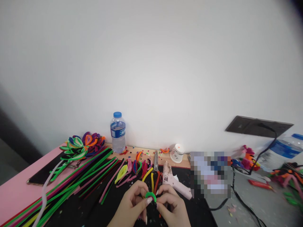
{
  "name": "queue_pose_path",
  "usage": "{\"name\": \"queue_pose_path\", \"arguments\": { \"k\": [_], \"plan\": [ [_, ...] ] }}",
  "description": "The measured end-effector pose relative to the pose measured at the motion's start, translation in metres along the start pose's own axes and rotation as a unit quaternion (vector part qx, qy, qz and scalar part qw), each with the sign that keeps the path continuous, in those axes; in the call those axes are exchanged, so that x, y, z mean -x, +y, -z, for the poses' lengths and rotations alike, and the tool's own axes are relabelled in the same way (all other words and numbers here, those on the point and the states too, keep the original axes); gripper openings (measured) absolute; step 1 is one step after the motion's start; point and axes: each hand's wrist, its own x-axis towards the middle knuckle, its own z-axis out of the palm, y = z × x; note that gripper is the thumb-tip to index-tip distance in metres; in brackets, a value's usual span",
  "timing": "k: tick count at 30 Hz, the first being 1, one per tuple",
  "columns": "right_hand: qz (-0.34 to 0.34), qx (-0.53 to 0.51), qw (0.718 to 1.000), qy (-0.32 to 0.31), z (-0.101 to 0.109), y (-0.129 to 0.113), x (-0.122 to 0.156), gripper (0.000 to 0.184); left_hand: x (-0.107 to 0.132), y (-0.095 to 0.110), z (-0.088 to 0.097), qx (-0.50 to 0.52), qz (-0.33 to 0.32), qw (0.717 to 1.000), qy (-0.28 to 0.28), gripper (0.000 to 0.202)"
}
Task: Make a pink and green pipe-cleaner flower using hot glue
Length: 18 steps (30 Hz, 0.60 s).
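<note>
While the left hand (133, 201) pinches one side of a curved green pipe cleaner (151, 195) between thumb and fingertips, the right hand (172, 203) pinches the other, the piece lying in front and to the left of the pink glue gun (176, 184). Behind this gun stands a white paper cup (177, 154); to its left, metal blades (156, 161) point toward the wall (151, 72). Farther left of the gun are a blue-capped water bottle (117, 135) and long, loose pipe cleaners (73, 186).

The bottle label (118, 130) and cup markings (175, 155) are unreadable — too blurred.
</note>
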Motion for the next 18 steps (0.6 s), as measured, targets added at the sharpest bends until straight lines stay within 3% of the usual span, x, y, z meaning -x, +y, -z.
{"name": "queue_pose_path", "arguments": {
  "k": [8, 18],
  "plan": [
    [-0.013, -0.007, 1.0, -0.003, 0.0011, -0.0039, -0.0008, 0.016, 0.0015, 0.0031, 0.0001, -0.013, -0.009, 1.0, 0.003, 0.023],
    [-0.052, -0.045, 0.997, 0.039, -0.0033, -0.0028, 0.0026, 0.012, 0.0011, 0.0019, 0.0004, -0.004, -0.01, 1.0, 0.007, 0.023]
  ]
}}
